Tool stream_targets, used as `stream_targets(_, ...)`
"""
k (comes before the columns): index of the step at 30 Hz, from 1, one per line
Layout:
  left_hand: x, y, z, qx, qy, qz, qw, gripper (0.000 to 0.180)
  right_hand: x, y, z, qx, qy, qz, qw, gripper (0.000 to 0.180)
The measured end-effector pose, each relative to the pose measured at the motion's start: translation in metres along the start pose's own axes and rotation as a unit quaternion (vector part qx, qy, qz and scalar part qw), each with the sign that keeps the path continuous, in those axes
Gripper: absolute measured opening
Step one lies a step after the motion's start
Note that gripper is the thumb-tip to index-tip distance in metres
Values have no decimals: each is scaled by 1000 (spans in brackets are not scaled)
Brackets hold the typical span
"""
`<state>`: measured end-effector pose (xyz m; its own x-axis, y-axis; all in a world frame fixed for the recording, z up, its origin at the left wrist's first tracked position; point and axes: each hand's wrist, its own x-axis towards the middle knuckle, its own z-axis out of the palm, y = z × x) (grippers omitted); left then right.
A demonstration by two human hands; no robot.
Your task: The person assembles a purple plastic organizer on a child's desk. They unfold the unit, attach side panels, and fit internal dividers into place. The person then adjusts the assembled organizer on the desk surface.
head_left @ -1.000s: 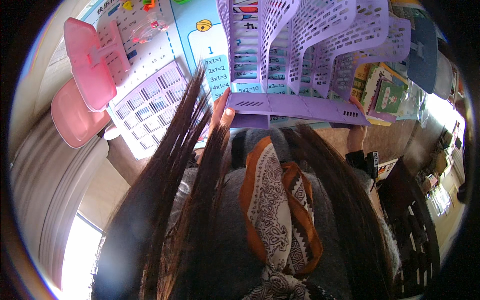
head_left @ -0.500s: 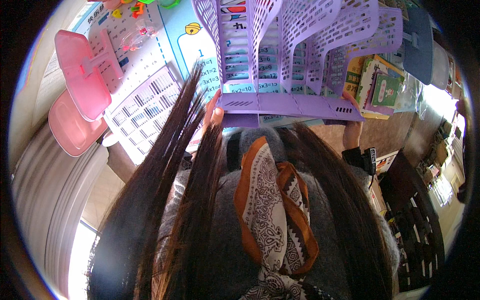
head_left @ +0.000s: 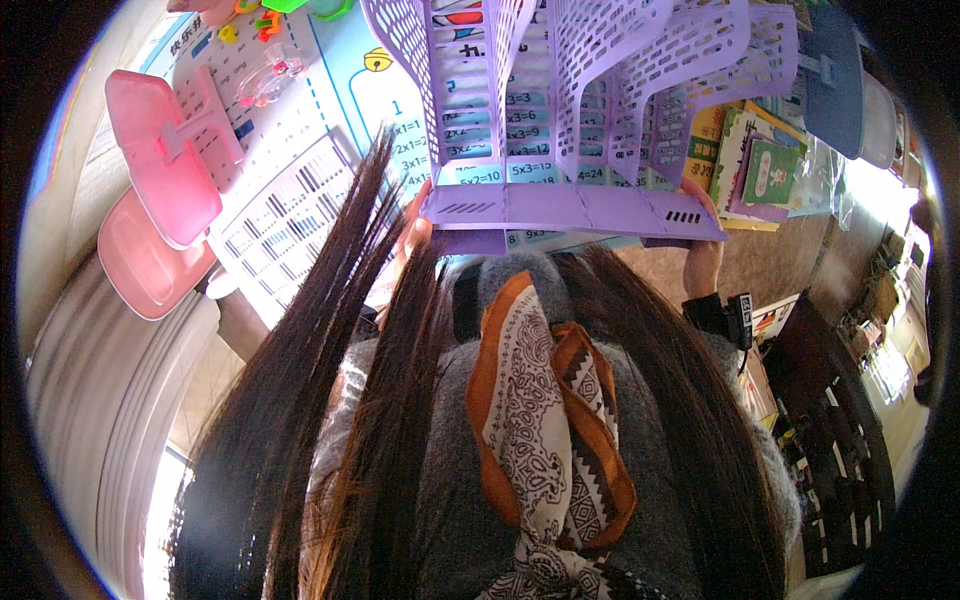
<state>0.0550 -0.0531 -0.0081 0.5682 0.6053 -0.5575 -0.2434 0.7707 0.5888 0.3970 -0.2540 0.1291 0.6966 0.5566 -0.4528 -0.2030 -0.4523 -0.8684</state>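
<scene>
A purple plastic desktop file rack (head_left: pixel 570 208) with slotted upright dividers spans the top middle of the view. My left hand (head_left: pixel 414 228) grips its near left corner, the fingers partly covered by strands of hair. At the near right corner my right hand (head_left: pixel 704 262) holds the rack's other side, most of its fingers hidden behind the purple plastic. Through the slots and gaps shows a printed multiplication-table mat (head_left: pixel 405 120) on the table beneath.
Left of the rack are a pink folding stand (head_left: pixel 165 160), a barcode sheet (head_left: pixel 290 215) and small colourful toys (head_left: pixel 268 24). On its right lie a stack of booklets (head_left: pixel 765 175) and a blue-grey stand (head_left: pixel 835 85). Long hair hangs over both forearms.
The purple file rack has shifted very slightly left, its left end most, with my left hand moving along. My right hand keeps its hold.
</scene>
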Motion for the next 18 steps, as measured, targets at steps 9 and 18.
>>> stream_targets(9, 5, -9, -21, 140, -16, -6, 990, 98, 2, 0, 4, 19, 12, -2, 1000, 37)
stream_targets(18, 19, -24, -31, 128, 79, 9, 989, 53, 7, 7, 2, 26, 9, 15, 1000, 38)
